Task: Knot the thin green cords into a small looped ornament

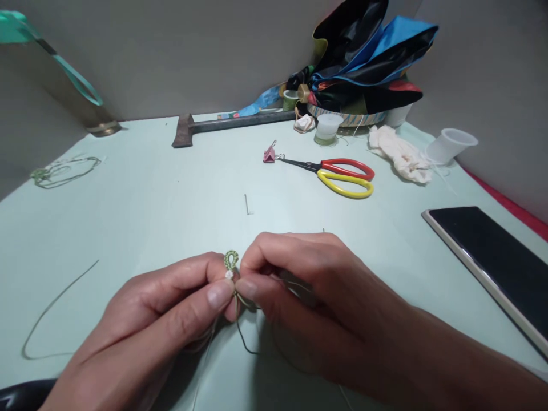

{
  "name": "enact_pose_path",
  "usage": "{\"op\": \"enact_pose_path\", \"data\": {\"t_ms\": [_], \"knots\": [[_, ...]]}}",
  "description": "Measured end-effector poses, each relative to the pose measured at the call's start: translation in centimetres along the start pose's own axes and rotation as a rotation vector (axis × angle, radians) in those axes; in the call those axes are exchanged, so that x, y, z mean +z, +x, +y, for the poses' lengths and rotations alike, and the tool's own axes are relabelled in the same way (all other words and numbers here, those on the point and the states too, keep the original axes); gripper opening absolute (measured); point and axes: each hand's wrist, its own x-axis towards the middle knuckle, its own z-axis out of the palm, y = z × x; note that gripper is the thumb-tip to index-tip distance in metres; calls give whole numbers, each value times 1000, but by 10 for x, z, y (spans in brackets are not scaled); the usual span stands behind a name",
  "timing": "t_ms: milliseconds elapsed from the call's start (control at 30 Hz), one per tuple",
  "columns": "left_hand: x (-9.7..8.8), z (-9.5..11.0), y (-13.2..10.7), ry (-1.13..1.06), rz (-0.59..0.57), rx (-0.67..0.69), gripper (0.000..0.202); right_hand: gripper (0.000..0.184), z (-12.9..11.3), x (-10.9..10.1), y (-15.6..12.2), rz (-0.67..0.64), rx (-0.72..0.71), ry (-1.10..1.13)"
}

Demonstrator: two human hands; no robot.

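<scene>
Head view: the left hand (166, 314) pinches the green loop (231, 260) near its white part, above the table (171, 211); the right hand (308, 291) meets it there, thumb and forefinger close together, though whether they grip the cords (244, 344) cannot be told. Beyond lie a clip (269, 154), scissors (315, 166) and, farther back, an axe (244, 121); a phone (496, 268) lies rightward.

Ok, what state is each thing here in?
Green loop: closed, held
Left hand: pinching just below it
Right hand: beside the left, grip unclear
Scissors: lying, blades look closed
Phone: lying flat, screen dark
Pink clip: wire handles spread
Axe-like tool: lying down
Coiled thread: loose
White cloth: crumpled
Rightmost cup: uncovered
</scene>
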Motion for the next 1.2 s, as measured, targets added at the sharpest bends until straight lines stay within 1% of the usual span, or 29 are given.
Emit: {"op": "enact_pose_path", "data": {"t_ms": [100, 200, 233, 300, 333, 400, 500, 633, 667, 700, 767, 800, 867, 967, 1067, 1133, 1200], "knots": [[11, 7, 4, -4, -35, 34, 36, 21, 3, 0, 2, 92, -94, -89], [18, 12, 9, -70, -56, 25, 33, 16, 4, 1, 0, 272, -179, -265], [18, 12, 10, -84, -46, 16, 32, 16, 3, 3, -2, 315, -199, -307], [18, 12, 10, -99, -40, 6, 32, 20, 2, 7, -5, 365, -208, -322], [18, 11, 10, -106, -29, 1, 33, 22, 1, 10, -7, 366, -212, -305], [17, 10, 9, -127, -16, 5, 33, 22, 1, 17, -9, 323, -216, -271], [16, 10, 8, -159, -8, -15, 32, 22, 3, 22, -9, 274, -229, -319], [14, 8, 9, -168, -31, -36, 32, 25, 6, 19, -7, 248, -224, -365], [14, 8, 9, -172, -21, -29, 32, 26, 8, 18, -7, 219, -248, -373], [14, 7, 9, -173, 2, -26, 30, 28, 9, 17, -6, 218, -275, -387], [16, 5, 9, -179, 50, -22, 28, 24, 10, 15, -6, 208, -319, -404], [17, 5, 8, -184, 53, -15, 28, 22, 10, 15, -5, 201, -323, -407], [19, 7, 8, -184, 19, 0, 29, 20, 10, 15, -6, 200, -312, -399], [21, 11, 9, -169, -38, -2, 31, 23, 6, 17, -8, 159, -239, -374], [19, 14, 9, -140, -68, 0, 34, 24, 2, 17, -10, 138, -221, -341], [16, 13, 8, -131, -94, 5, 35, 24, 2, 16, -9, 146, -217, -306], [14, 12, 8, -137, -88, -15, 34, 22, 3, 14, -8, 140, -179, -247]]}}
